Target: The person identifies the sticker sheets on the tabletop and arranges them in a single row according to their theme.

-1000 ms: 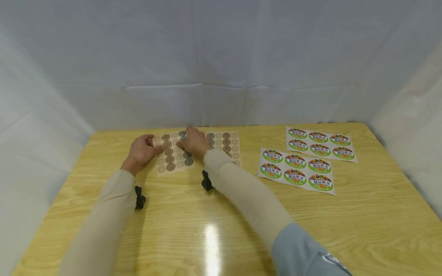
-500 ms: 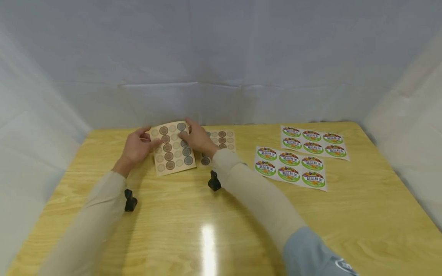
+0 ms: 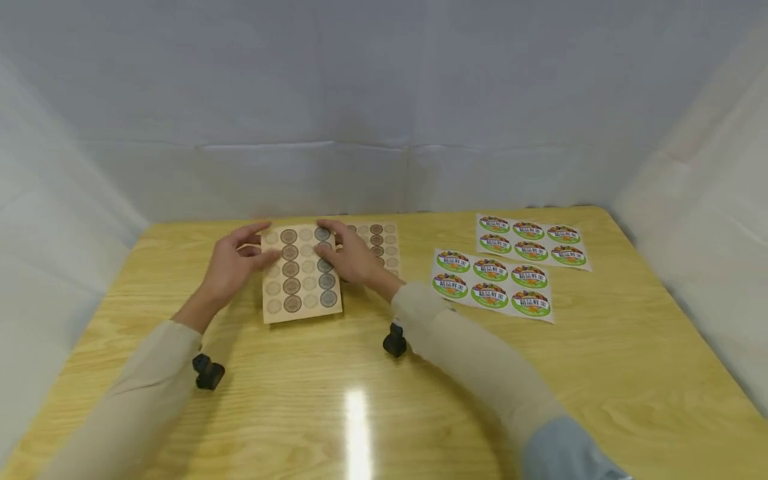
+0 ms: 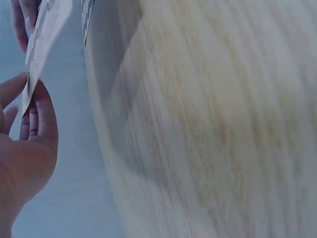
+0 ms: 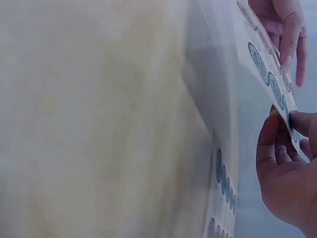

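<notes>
Both hands hold a beige sticker sheet [image 3: 307, 293] printed with columns of round brown, pale and grey-blue stickers. It is lifted off the table, its near edge casting a shadow. My left hand [image 3: 231, 263] pinches the left edge, thumb on the printed face and fingers behind, as the left wrist view shows on the left hand [image 4: 29, 144]. On the opposite edge my right hand [image 3: 355, 257] pinches the sheet the same way; the right wrist view shows the right hand [image 5: 287, 168] with its thumb on top. A second beige sticker sheet [image 3: 391, 248] lies behind the right hand, partly covered.
Two white sheets of oval green-and-purple stickers lie to the right, a nearer sheet [image 3: 492, 287] and a farther sheet [image 3: 534, 241]. Pale cloth [image 3: 372, 100] hangs behind the wooden table [image 3: 288, 400] and on both sides. A black wrist camera [image 3: 394, 341] hangs under the right sleeve.
A second ago the beige sheet lay flat beside the other one, with the right hand over it. Both hands have since lifted it by its edges and brought it slightly nearer.
</notes>
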Motion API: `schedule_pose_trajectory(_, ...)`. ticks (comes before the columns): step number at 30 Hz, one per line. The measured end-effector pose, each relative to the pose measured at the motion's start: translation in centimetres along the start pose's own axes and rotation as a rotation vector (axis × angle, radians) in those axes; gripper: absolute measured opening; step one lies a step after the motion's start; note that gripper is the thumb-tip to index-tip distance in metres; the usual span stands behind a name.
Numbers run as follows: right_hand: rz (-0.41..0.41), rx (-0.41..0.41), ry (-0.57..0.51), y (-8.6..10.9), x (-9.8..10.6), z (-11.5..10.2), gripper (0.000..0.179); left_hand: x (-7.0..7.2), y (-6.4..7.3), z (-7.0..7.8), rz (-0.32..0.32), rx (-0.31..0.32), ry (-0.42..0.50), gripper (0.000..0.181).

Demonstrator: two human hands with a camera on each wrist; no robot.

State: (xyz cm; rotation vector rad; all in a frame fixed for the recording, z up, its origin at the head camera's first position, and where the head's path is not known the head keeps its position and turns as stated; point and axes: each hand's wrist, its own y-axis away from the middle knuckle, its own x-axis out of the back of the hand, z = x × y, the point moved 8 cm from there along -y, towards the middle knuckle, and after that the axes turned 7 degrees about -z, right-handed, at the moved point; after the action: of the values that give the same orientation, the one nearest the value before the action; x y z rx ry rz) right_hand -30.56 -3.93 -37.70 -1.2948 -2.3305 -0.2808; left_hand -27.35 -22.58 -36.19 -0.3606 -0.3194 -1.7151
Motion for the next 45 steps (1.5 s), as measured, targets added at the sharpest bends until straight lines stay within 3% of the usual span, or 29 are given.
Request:
schedule_pose_trajectory(5,0.004,0.007,-0.081,1.3,-0.9,-0.3,0.048,0.1,1.7,0.0,-0.024,0.04,-0.058,0.056)
schedule_pose_trajectory(11,-0.016,-0.005,-0.067,2.4,-1.7,-0.7,0.044,0.4,3.2,-0.2,-0.05,0.044,-0.048,0.06)
schedule_pose_trajectory(19,-0.098,-0.028,-0.109,3.4,-3.1,-0.9,0.043,0.3,4.4,-2.1,-0.134,0.13,-0.035,0.071)
schedule_pose_trajectory(28,-0.198,-0.062,-0.219,3.9,-5.9,-1.3,0.046,1.0,6.0,-3.9,-0.187,0.15,-0.068,0.071)
schedule_pose_trajectory(37,-0.254,-0.155,-0.196,4.3,-8.9,-1.3,0.05,1.9,7.4,-4.8,-0.21,0.172,-0.164,0.067)
schedule_pose_trajectory(45,-0.292,-0.171,-0.102,4.4,-10.6,-2.2,0.047,2.8,8.4,-5.4,-0.171,0.162,-0.27,0.062)
